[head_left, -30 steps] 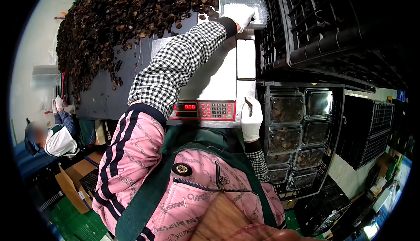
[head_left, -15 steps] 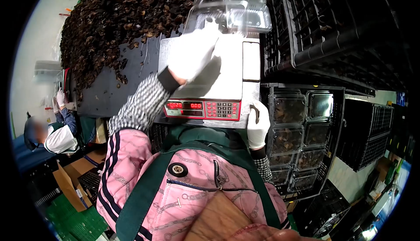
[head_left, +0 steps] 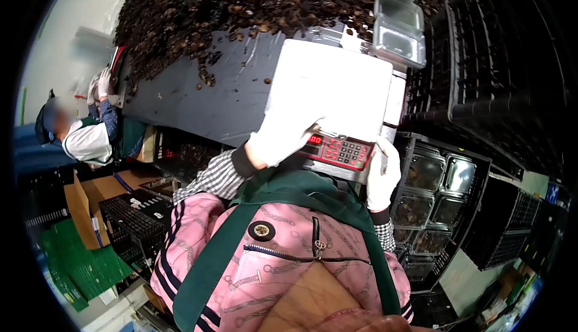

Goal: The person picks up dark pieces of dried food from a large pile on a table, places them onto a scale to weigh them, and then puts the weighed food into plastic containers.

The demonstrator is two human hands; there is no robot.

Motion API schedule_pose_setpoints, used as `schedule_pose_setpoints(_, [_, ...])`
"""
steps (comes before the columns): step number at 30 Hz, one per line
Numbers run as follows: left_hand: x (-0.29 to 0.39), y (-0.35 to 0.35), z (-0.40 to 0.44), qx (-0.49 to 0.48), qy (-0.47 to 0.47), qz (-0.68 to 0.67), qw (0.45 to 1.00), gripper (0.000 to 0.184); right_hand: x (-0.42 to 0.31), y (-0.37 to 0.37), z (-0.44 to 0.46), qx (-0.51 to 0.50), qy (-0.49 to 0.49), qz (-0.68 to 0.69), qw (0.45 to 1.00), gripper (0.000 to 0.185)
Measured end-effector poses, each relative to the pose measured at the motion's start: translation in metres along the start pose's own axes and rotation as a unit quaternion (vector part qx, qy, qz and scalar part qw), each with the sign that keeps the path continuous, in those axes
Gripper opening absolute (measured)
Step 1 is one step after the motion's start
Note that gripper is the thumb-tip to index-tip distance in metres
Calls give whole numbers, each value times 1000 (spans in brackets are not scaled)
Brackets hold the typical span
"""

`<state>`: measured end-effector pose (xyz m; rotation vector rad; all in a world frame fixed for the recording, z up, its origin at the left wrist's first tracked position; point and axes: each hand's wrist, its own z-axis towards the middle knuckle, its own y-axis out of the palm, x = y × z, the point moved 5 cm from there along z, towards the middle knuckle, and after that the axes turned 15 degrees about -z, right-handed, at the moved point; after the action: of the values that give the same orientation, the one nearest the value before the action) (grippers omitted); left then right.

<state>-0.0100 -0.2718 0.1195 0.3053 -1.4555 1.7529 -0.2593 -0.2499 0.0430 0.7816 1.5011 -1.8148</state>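
Observation:
A white-topped digital scale (head_left: 337,85) lies before me, its red keypad panel (head_left: 346,151) facing my body. My left hand (head_left: 280,139), in a white glove, is at the front left edge of the scale, covering part of the display. Its fingers are pressed together near a small shiny edge by the panel; what they hold, if anything, I cannot make out. My right hand (head_left: 383,175), also gloved, sits at the front right corner of the scale, fingers bent and thumb apart, with no object visible in it. Clear plastic boxes (head_left: 398,46) stand beyond the scale.
Dark dried pieces (head_left: 241,0), perhaps mushrooms, are heaped across the grey table (head_left: 180,100). On my right, a black crate (head_left: 475,181) holds several filled clear boxes (head_left: 424,169); taller black crates (head_left: 500,49) stand behind it. A co-worker (head_left: 90,133) works at the far left.
My left hand has come back from the clear boxes beyond the scale to its front edge. My right hand stays by the right corner. The view has shifted left.

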Motion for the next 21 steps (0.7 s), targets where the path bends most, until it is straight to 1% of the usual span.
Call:
schedule_pose_setpoints(1, [-5, 1, 8, 23, -14, 14, 1000, 21, -5, 1, -1, 4, -13, -4, 1000, 27])
schedule_pose_setpoints(2, [-16, 6, 13, -21, -65, -36, 997, 13, -8, 4, -2, 5, -14, 5, 1000, 26])
schedule_pose_setpoints(3, [-36, 25, 12, -7, -69, -113, 991, 15, -12, 6, -4, 4, -15, 15, 1000, 26])
schedule_pose_setpoints(5, [-76, 61, 9, 23, -70, -268, 960, 19, -28, 9, -5, -5, -7, 35, 999, 27])
schedule_pose_setpoints(6, [-63, 49, 24, -37, -95, -206, 973, 26, -31, 10, -7, -9, -10, 27, 1000, 27])
schedule_pose_setpoints(8, [-64, 49, 29, -41, -68, -98, 992, 45, -43, 14, -11, -8, -2, 28, 1000, 29])
schedule_pose_setpoints(10, [-59, 39, 29, -61, -68, -71, 993, 55, -48, 20, -15, -9, -5, 34, 999, 31])
schedule_pose_setpoints(12, [-59, 30, 23, -68, -76, -91, 991, 62, -63, 26, -18, -8, 1, 25, 1000, 32])
schedule_pose_setpoints(15, [-57, 14, 12, -34, 44, -46, 997, 62, -87, 42, -20, -16, -30, -5, 999, 33])
schedule_pose_setpoints(16, [-58, 6, 10, -27, 47, -77, 996, 52, -94, 51, -19, -24, -33, 5, 999, 33])
schedule_pose_setpoints(17, [-57, -8, 6, 11, 84, -116, 990, 41, -101, 61, -20, -32, -36, 15, 999, 33])
schedule_pose_setpoints(19, [-72, -33, -6, 54, 110, -150, 981, 33, -116, 83, -22, -50, -41, 35, 997, 33])
schedule_pose_setpoints(20, [-93, -35, -21, 111, 84, -109, 984, 26, -124, 96, -24, -54, -26, 76, 995, 32])
schedule_pose_setpoints(21, [-107, -49, -33, 140, 56, -31, 988, 20, -130, 110, -25, -53, -36, 104, 992, 30])
